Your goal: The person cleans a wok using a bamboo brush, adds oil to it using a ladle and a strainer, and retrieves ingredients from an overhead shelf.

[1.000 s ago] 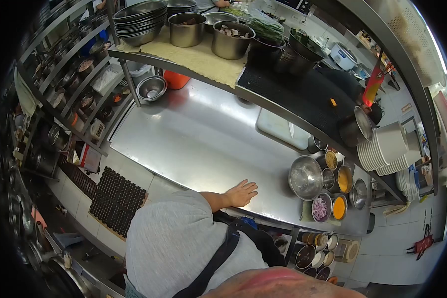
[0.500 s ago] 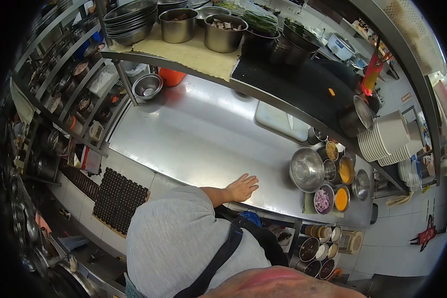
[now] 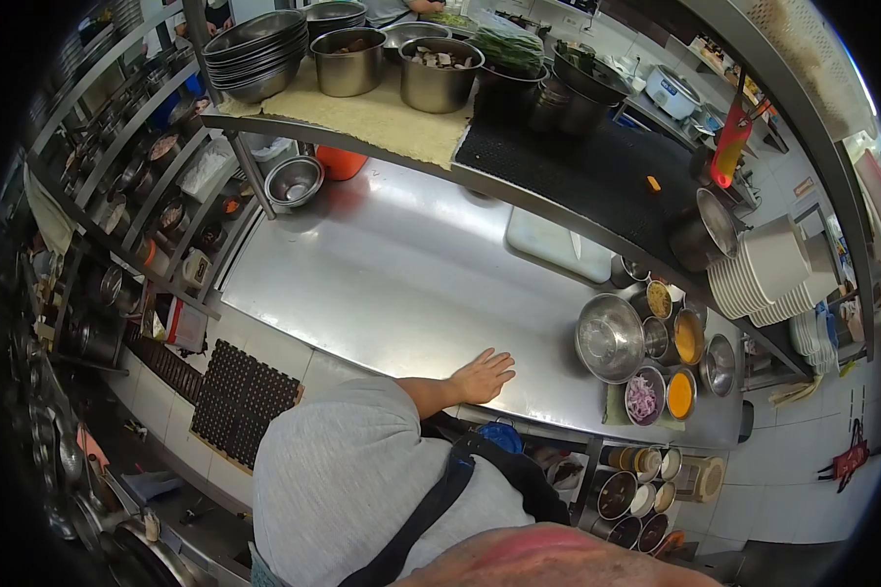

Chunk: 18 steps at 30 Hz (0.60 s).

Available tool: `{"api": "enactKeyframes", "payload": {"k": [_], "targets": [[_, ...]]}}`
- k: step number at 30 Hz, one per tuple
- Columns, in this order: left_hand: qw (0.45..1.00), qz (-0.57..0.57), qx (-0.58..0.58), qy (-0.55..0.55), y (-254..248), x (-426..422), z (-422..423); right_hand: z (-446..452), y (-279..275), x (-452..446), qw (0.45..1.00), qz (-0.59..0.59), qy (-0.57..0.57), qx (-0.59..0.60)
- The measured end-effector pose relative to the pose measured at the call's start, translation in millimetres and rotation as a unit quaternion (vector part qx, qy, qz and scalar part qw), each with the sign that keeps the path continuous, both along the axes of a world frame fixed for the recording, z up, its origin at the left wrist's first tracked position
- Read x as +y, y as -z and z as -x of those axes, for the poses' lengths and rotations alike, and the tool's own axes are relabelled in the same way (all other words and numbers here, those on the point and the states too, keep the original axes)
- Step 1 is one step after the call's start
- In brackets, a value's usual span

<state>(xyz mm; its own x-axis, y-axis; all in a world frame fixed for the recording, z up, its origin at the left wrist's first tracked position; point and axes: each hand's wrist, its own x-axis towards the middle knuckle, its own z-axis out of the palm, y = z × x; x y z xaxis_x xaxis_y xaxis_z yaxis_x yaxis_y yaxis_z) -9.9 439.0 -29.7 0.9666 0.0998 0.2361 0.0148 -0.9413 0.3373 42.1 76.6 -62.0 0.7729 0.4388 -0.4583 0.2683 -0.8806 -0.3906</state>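
Note:
My left hand (image 3: 484, 377) lies flat on the steel worktable (image 3: 382, 284) near its front edge, fingers spread and holding nothing. My right hand is not in view. To the right of my left hand stands a large metal bowl (image 3: 609, 338). Beyond it are a bowl of sliced purple onion (image 3: 643, 397) and a container of orange sauce (image 3: 680, 394). A second orange-yellow container (image 3: 688, 336) stands behind them. A white cutting board (image 3: 543, 238) with a knife (image 3: 576, 244) on it lies under the shelf at the back.
Overhead, a shelf (image 3: 558, 191) carries stacked metal bowls (image 3: 255, 59), pots (image 3: 440, 78) and white containers (image 3: 764, 279). A small metal bowl (image 3: 294, 182) sits at the back left. Below the table's right end are several jars (image 3: 615, 494). A co-worker's arm (image 3: 424, 7) shows at the top.
The view has shifted slightly, so everything sits a little lower and to the right. My left hand stays flat on the table. A co-worker has come into sight at the top.

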Motion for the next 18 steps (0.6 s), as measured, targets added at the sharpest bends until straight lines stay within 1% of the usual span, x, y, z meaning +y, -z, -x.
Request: {"api": "enactKeyframes", "payload": {"k": [11, 16, 18], "targets": [[1.0, -0.009, -0.008, -0.003, 0, -2, 2, 4, 4, -5, 1.0, -0.001, 0.004, -0.011], [1.0, -0.013, -0.002, 0.001, 1, -2, 0, 10, 14, -27, 1.0, -0.001, 0.005, -0.03], [0.999, -0.008, -0.032, -0.003, 9, -2, -1, 15, 18, -42, 0.999, -0.006, 0.006, -0.051]]}}
